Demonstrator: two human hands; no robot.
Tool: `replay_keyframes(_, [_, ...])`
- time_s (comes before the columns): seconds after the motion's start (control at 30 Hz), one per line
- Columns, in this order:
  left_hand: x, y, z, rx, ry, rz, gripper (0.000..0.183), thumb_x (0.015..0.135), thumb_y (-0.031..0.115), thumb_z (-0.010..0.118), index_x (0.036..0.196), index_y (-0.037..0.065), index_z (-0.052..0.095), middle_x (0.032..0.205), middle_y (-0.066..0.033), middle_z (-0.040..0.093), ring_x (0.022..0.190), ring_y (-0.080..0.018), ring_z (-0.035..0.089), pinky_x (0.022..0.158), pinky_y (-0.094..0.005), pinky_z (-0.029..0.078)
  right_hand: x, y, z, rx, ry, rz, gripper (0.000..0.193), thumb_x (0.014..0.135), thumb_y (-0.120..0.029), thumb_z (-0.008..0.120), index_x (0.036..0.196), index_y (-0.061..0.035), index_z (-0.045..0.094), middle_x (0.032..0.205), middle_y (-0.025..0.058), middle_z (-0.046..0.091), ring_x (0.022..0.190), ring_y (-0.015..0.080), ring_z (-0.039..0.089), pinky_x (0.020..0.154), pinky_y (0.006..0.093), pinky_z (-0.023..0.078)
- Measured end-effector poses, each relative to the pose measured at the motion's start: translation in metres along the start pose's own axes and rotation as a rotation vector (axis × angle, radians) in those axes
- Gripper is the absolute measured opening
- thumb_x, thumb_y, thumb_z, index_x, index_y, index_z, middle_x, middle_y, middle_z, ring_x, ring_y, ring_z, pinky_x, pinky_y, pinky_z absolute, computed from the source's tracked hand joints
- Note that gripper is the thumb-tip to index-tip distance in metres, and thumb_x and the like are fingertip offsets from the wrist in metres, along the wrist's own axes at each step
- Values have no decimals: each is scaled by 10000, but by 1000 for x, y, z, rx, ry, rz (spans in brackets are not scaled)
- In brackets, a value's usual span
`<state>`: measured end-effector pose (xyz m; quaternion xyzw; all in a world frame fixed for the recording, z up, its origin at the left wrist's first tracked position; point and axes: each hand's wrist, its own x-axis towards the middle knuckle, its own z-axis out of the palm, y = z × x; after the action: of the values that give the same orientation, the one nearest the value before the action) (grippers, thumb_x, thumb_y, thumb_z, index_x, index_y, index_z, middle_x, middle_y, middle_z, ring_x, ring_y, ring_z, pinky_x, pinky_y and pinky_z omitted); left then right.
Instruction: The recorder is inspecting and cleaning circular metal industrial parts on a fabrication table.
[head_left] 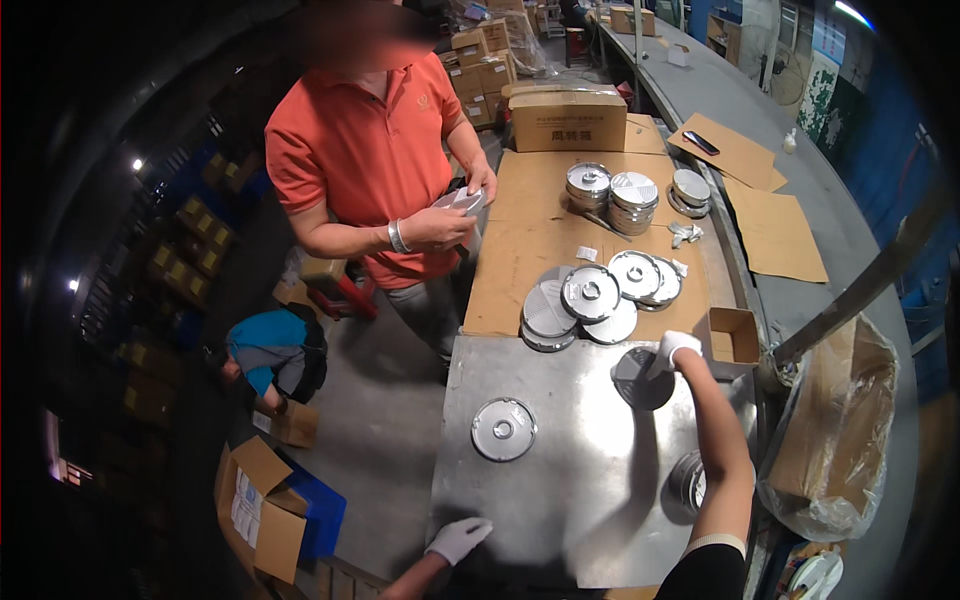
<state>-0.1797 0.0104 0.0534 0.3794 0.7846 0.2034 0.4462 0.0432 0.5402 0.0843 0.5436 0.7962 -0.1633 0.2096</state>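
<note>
Metal tabletop (pixel 550 490), gloved hands (pixel 678 349) (pixel 459 540), dark disc (pixel 638 386) in right

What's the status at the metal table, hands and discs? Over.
Right hand holding dark disc. Left hand empty, near left corner of metal table. Silver disc lying flat, untouched. Open box close beside right hand.

My left hand (pixel 458 540): 6 o'clock, white-gloved, fingers extended toward 2 | left forearm (pixel 413 578): enters at 6 | my right hand (pixel 680 348): between 3 and 4, white-gloved, fingers gripping | right forearm (pixel 722 430): bare, reaching toward 11
</note>
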Motion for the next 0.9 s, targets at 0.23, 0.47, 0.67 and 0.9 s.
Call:
replay_keyframes(0.23, [63, 70, 13, -655, -329, -37, 381, 902, 295, 584, 1204, 63, 562, 1055, -76, 643, 949, -164, 621, 735, -282, 501, -159, -54, 81, 155, 585, -396, 103, 758, -202, 567, 735, -150, 653, 690, 109, 641, 656, 314, 632, 596, 433, 482])
replay_keyframes(0.47, [61, 149, -10, -1285, -521, -209, 599, 897, 430, 535, 1332, 44, 391, 1271, -132, 517, 1103, -253, 567, 827, -417, 541, -311, -92, 122, 102, 758, -735, 91, 730, -165, 541, 703, -119, 467, 536, 64, 482, 482, 255, 527, 447, 388, 397])
replay_keyframes(0.67, [6, 117, -16, -1247, -300, -105, 368, 923, 107, 511, 1260, -31, 458, 1167, -172, 577, 1000, -245, 624, 828, -363, 563, -372, -121, 148, 741, 605, -579, 148, 763, -56, 561, 905, -72, 601, 620, 75, 600, 566, 264, 599, 540, 372, 470])
replay_keyframes(0.9, [-27, 115, -24, -858, -113, 97, 395, 935, 211, 546, 1259, -9, 502, 1177, -75, 583, 1023, -121, 569, 845, -253, 478, -373, -134, 185, 1590, 23, -29, 313, 844, -234, 642, 1042, 7, 625, 871, 78, 651, 607, 112, 582, 514, 261, 473])
